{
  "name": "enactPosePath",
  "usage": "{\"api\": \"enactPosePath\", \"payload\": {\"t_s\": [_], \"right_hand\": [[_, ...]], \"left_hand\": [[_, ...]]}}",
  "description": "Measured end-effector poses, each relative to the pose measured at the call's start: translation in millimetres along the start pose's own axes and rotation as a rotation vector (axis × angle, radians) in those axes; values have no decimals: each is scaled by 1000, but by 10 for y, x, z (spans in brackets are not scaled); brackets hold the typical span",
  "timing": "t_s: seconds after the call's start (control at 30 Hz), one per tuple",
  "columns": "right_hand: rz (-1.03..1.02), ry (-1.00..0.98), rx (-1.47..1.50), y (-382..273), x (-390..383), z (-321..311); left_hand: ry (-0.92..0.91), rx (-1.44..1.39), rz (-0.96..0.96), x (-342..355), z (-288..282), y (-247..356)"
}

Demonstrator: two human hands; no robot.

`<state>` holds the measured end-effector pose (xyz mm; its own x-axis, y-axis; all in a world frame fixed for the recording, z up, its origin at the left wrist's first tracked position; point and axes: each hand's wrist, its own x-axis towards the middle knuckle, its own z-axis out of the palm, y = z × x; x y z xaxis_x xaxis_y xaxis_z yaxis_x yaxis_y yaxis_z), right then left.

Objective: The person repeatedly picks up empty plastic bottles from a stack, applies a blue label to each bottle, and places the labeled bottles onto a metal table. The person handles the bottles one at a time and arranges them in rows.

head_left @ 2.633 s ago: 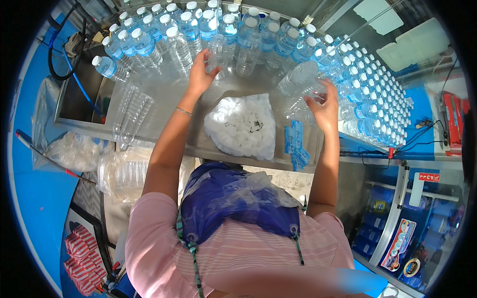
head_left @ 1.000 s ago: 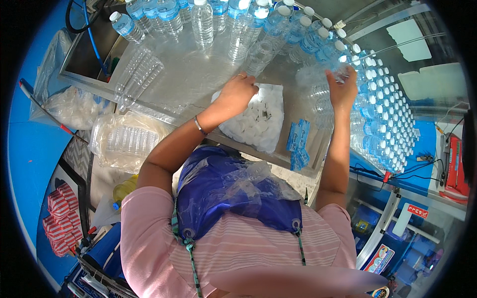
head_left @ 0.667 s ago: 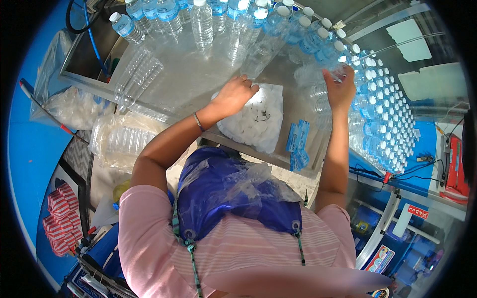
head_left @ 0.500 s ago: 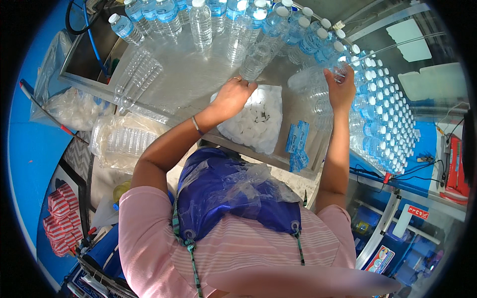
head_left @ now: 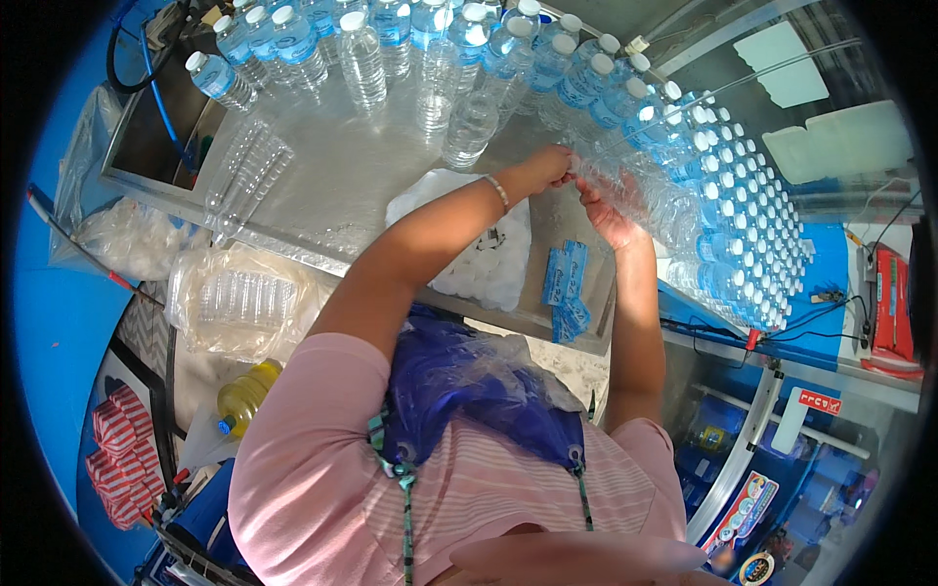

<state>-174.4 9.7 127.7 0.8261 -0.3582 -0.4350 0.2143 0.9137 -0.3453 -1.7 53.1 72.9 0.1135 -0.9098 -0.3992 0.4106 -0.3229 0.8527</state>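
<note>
My left hand (head_left: 555,168) is closed, its fingertips pressed together at the neck end of a clear plastic bottle (head_left: 637,198); whatever they pinch is hidden. Just below, my right hand (head_left: 613,217) has its fingers curled at the underside of that same bottle, which lies tilted on its side without a label. Below my left forearm is a clear bag of white caps (head_left: 479,269). Blue labels (head_left: 567,283) lie on the steel table (head_left: 342,161) near my right forearm. An upright bottle without a label (head_left: 471,129) stands beyond my left hand.
Capped, blue-labelled bottles (head_left: 293,44) line the back, and a dense block of them (head_left: 747,225) fills the right. Empty clear bottles (head_left: 244,176) lie at the left. A bag of bottles (head_left: 239,298) and a yellow-filled bottle (head_left: 249,396) sit below the table's left edge.
My left hand has moved right, from beside the bag of caps to the bottle's neck. My right hand has come left and lower, toward the left hand. The view has shifted slightly.
</note>
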Motion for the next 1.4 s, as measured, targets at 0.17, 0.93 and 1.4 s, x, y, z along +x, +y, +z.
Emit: {"api": "enactPosePath", "payload": {"t_s": [0.17, 0.93, 1.4], "right_hand": [[-143, 270, -576, 73, -416, 368], [-1421, 751, -1805, 367, 90, 688], [-802, 907, -2045, 1465, -743, -730]], "left_hand": [[-55, -177, -123, 483, 155, -44], [646, 1302, 1223, -1820, -743, 930], [599, 1309, 1239, -1563, -995, 817]]}}
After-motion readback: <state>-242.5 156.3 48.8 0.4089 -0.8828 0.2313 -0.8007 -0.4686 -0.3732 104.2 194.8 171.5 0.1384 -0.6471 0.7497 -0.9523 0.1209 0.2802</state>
